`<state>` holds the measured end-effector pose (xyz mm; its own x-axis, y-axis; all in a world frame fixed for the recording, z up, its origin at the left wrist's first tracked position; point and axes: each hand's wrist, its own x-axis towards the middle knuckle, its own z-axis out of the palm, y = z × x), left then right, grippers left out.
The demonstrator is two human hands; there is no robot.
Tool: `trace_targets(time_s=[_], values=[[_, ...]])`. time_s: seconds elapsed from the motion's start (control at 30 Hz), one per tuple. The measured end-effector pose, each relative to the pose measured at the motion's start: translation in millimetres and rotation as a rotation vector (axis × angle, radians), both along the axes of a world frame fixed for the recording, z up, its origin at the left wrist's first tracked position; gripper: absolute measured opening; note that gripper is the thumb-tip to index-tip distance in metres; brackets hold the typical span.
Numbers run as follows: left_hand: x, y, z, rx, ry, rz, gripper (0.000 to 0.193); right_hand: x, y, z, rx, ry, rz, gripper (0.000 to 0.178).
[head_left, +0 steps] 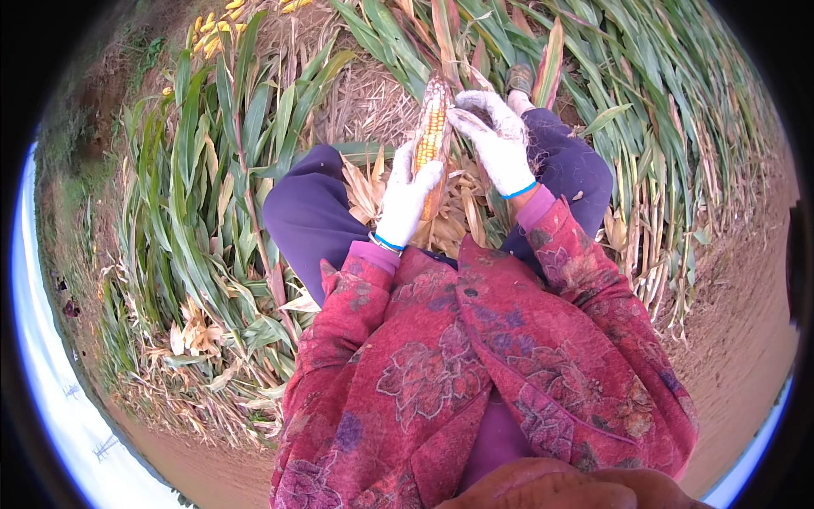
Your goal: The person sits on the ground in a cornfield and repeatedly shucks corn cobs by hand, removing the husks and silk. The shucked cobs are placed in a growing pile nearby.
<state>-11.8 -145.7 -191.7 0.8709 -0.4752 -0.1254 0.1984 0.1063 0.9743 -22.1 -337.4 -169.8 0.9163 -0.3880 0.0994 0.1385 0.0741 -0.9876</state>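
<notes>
An ear of corn (433, 127) stands nearly upright in front of my lap, its yellow kernels bared and pale husk along its sides. My left hand (406, 192), in a white glove, is closed around its lower part, thumb across the kernels. My right hand (498, 142), also gloved in white, is at the upper right edge of the ear with fingers bent; its fingertips appear to pinch the husk there, though the exact contact is hard to make out. Dry loose husks (462, 201) lie below the ear between my legs.
Cut green corn stalks (203, 178) lie to my left, and more stalks (670, 127) spread at the right. A pile of husked yellow corn ears (212, 32) lies at the far left. Dry straw (373, 106) covers the ground ahead, with bare soil (729, 305) at the right.
</notes>
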Motion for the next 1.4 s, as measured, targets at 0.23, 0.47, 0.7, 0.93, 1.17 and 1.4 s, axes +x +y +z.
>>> trace_targets(time_s=[0.23, 0.47, 0.7, 0.93, 1.17, 1.4], values=[[-2.6, -27.1, 4.6, -0.012, 0.065, 0.023, 0.061, 3.1, -35.4, 1.6, -0.446, -0.050, -0.025, 0.019], [2.3, -20.6, -6.1, -0.064, 0.120, -0.051, 0.061, -34.3, -32.7, -10.1, -0.473, 0.085, -0.005, 0.016], [-0.2, -12.3, 4.1, -0.122, 0.089, -0.040, 0.059, -45.0, -15.5, -0.5, 0.066, 0.123, -0.016, 0.024], [-6.9, -2.1, 1.4, 0.031, -0.140, -0.018, 0.063, -22.9, 13.4, -4.4, -0.118, 0.003, -0.087, 0.031], [-13.1, 12.5, 13.1, 0.126, -0.259, 0.009, 0.066, -26.6, 26.5, 14.9, 0.048, 0.187, -0.039, 0.025], [-19.6, 14.7, 12.6, 0.120, -0.285, 0.023, 0.065, -31.0, 19.6, 16.2, 0.157, 0.216, 0.015, 0.019]])
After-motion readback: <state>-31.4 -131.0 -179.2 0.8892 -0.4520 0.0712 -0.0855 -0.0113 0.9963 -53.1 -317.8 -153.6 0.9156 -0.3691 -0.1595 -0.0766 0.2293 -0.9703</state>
